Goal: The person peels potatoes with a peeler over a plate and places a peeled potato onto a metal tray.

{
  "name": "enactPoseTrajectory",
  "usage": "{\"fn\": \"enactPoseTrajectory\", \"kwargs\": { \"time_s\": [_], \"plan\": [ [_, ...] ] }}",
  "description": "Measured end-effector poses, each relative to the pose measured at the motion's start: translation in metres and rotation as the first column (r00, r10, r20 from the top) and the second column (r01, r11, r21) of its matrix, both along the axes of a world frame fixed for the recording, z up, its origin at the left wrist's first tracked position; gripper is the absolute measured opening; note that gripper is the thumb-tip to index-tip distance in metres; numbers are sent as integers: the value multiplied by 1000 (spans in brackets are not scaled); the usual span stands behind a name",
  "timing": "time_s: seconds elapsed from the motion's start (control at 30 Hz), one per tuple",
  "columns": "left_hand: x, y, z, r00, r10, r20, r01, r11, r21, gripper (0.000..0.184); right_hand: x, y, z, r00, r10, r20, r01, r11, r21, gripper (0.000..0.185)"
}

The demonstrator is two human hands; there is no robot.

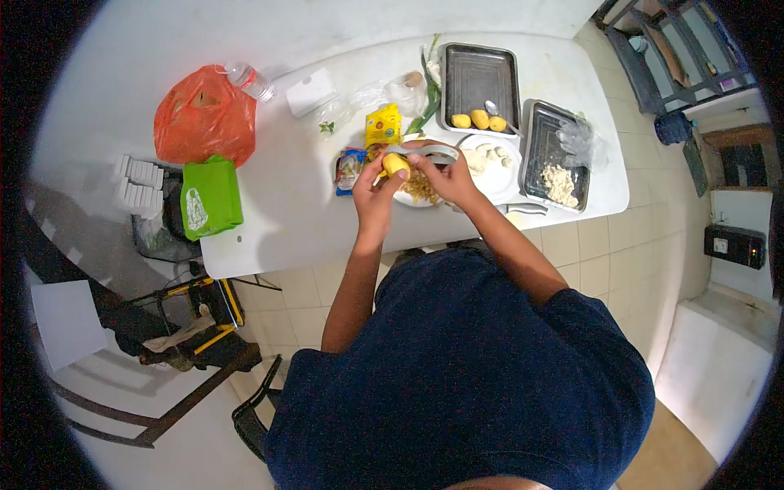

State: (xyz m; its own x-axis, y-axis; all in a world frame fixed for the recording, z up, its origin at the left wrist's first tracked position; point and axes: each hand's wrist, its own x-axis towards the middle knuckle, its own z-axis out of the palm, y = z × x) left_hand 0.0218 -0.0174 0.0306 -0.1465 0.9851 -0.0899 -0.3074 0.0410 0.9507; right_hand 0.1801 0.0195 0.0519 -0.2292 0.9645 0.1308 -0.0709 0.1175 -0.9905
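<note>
My left hand (372,193) is closed around a peeled yellow potato (396,165). In my right hand (454,181) is a peeler with a pale grey looped handle (441,151), its head against the potato. Below both hands, a plate holds a heap of brownish peelings (420,191), partly hidden by my hands. To the right, a white plate (500,190) carries pale pieces. Several peeled potatoes (479,121) and a spoon lie in the far dark tray (482,73). A knife (524,209) rests near the table's front edge.
A second tray (535,155) holds pale chopped pieces (559,184) and a crumpled clear plastic bag (581,140). Yellow (383,124) and blue packets (349,170) lie left of my hands. Green stalks (425,104) lie behind. Red (204,114) and green bags (211,198) are at the left end.
</note>
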Motion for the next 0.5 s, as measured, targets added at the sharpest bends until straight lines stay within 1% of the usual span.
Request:
{"fn": "enactPoseTrajectory", "kwargs": {
  "time_s": [0.07, 0.13, 0.17, 0.23, 0.37, 0.47, 0.5],
  "plan": [
    [-2, 0, -7, 993, -5, 118, 6, 1000, -8, 51, 0, 0, 2, 1000, 14, -3, -14, 1000, 22, 25],
    [-5, 0, -8, 991, -14, 132, 17, 1000, -25, 52, 0, 0, -1, 999, 31, 23, -32, 997, 76, 25],
    [-6, 0, -9, 990, -19, 139, 24, 999, -35, 52, 1, -1, -2, 999, 32, 30, -33, 998, 48, 25],
    [-6, -2, 1, 996, -37, 79, 39, 999, -33, 53, 1, -4, 2, 998, 34, 45, -33, 999, -7, 25],
    [1, -8, 6, 987, -121, -104, 117, 992, -41, 54, 0, -2, 4, 999, -1, 42, 1, 1000, -9, 25],
    [1, -8, -9, 995, -90, -52, 90, 996, -12, 53, 1, 5, -6, 998, -39, 49, 39, 999, 3, 24],
    [0, -8, -18, 994, -106, -16, 106, 994, -18, 52, 2, 4, -9, 998, -40, 50, 41, 999, -12, 24]
  ]
}}
